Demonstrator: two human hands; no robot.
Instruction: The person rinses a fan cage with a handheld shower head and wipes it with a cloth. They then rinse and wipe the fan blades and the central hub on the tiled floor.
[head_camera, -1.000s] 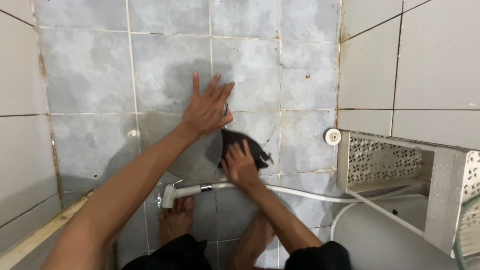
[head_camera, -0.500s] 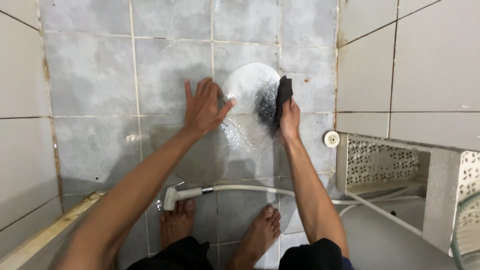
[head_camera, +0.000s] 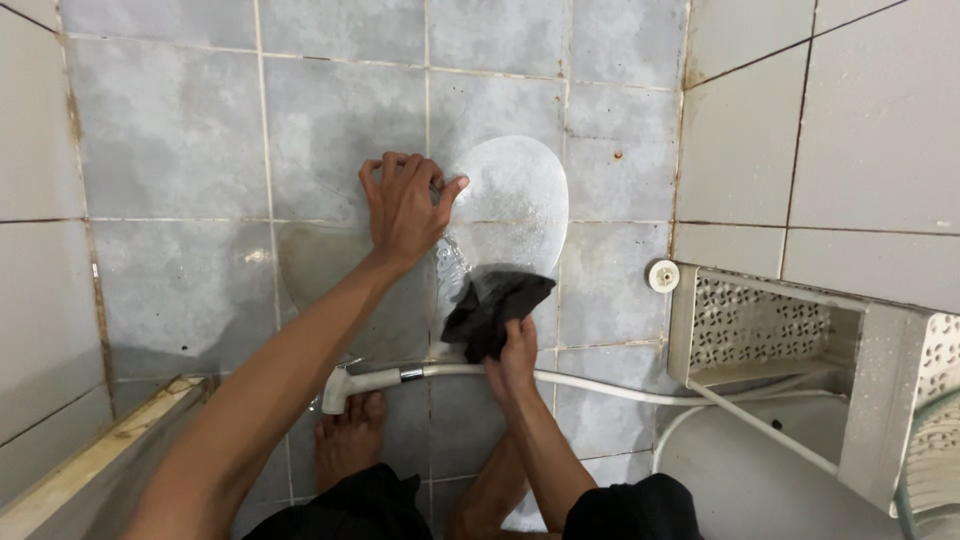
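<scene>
A clear round glass plate (head_camera: 520, 195), wet and soapy, lies on the grey tiled floor (head_camera: 170, 130). My left hand (head_camera: 405, 205) rests on the plate's left rim with curled fingers, holding it down. My right hand (head_camera: 515, 355) grips a black scrubbing cloth (head_camera: 492, 305), which is pressed on the plate's near edge. A white hand-spray nozzle (head_camera: 355, 385) with its hose lies on the floor just below the cloth, and my right wrist crosses over the hose.
My bare feet (head_camera: 348, 445) are on the tiles below the nozzle. A white perforated plastic rack (head_camera: 770, 330) stands at the right beside a pale tub (head_camera: 760, 480). White wall tiles rise at the right. A wooden ledge (head_camera: 100, 455) runs along the bottom left.
My right hand has swept the black cloth from the plate's upper right edge down to its near edge. My left hand has curled its fingers and stayed at the plate's left rim.
</scene>
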